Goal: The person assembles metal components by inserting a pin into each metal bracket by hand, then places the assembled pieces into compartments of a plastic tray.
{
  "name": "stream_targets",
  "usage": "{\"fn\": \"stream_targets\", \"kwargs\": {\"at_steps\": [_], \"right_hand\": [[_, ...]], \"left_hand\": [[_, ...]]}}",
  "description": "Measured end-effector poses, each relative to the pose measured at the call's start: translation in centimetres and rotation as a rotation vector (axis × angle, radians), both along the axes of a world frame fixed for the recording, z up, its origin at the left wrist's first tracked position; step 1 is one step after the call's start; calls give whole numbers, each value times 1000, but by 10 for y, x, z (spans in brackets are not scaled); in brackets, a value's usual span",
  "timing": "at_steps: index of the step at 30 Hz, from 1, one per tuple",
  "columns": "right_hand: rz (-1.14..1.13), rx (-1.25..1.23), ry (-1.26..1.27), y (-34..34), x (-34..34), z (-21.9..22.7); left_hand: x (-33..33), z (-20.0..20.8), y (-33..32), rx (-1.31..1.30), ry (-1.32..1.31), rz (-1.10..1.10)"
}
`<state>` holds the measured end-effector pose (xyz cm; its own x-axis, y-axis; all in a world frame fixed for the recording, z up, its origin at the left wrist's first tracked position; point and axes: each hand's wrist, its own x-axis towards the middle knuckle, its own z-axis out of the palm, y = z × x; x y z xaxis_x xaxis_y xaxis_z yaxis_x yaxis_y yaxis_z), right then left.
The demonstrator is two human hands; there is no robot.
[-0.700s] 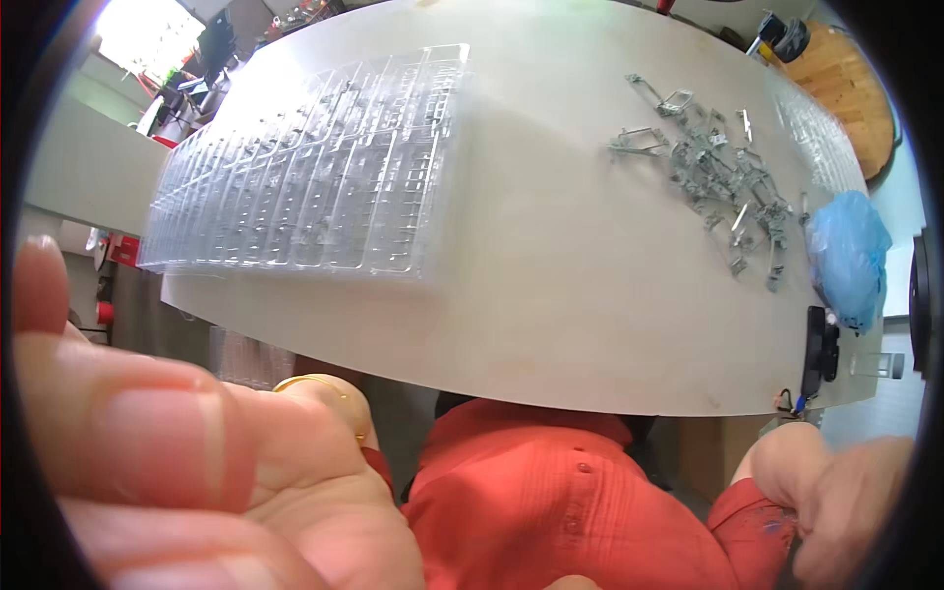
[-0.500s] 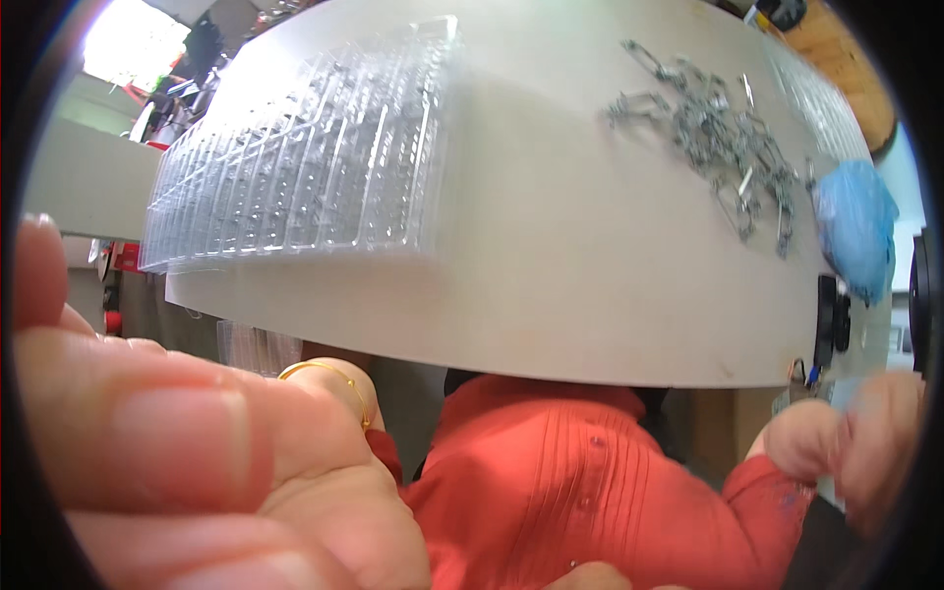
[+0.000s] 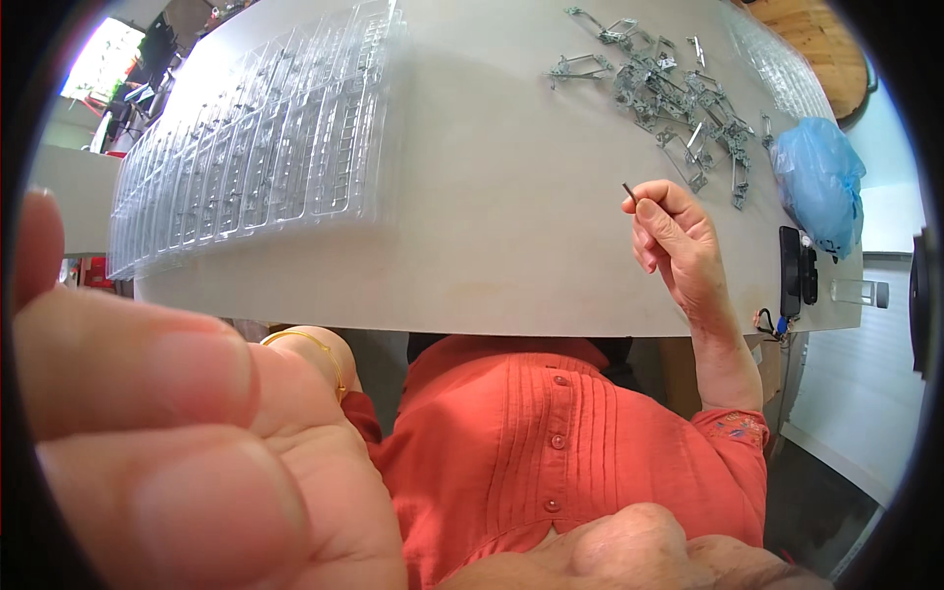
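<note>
My right hand (image 3: 678,236) is raised over the near right part of the table. Between its thumb and forefinger it pinches a short, thin dark rod (image 3: 627,190) whose tip points up and left. Large and close at the lower left is my left hand (image 3: 324,472), with a gold bangle on its wrist. Its fingers are loosely curled and apart, its palm shows, and I see nothing in it. Beyond the right hand lies a tangled pile of small grey metal parts (image 3: 669,88) with bars and brackets.
Stacked clear plastic trays (image 3: 265,128) with many slots stand at the left of the white table (image 3: 492,197). At the right are a blue plastic bag (image 3: 818,182), a black phone-like object (image 3: 790,270), a clear container (image 3: 854,292) and more clear trays (image 3: 782,69).
My right hand has moved from the lower right edge up over the table, and the thin rod now shows in its fingers. The left hand stays close; the view has shifted slightly.
</note>
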<state>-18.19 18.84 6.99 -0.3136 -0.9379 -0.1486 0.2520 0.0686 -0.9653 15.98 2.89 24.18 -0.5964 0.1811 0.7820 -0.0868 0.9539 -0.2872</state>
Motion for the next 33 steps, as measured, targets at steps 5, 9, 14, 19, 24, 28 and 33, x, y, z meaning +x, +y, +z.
{"fn": "stream_targets", "kwargs": {"at_steps": [5,9,14,19,24,28,33], "right_hand": [[10,38,-49,-4,-7,-6],[40,12,-26,-17,-11,-15],[194,92,123,-33,-7,-33],[222,-19,272,-42,-7,-57],[147,-63,162,-38,-17,-82],[164,-200,286,-41,-17,-85],[241,-155,250,-35,-25,-65]], "left_hand": [[-13,6,7,384,-34,-132],[-86,-42,25,554,391,-274],[-177,-95,13,776,423,-94],[-234,-153,-24,1082,19,157],[-283,-208,-65,782,-152,201],[-309,-233,-83,594,-339,319],[-312,-253,-97,482,-434,393]]}}
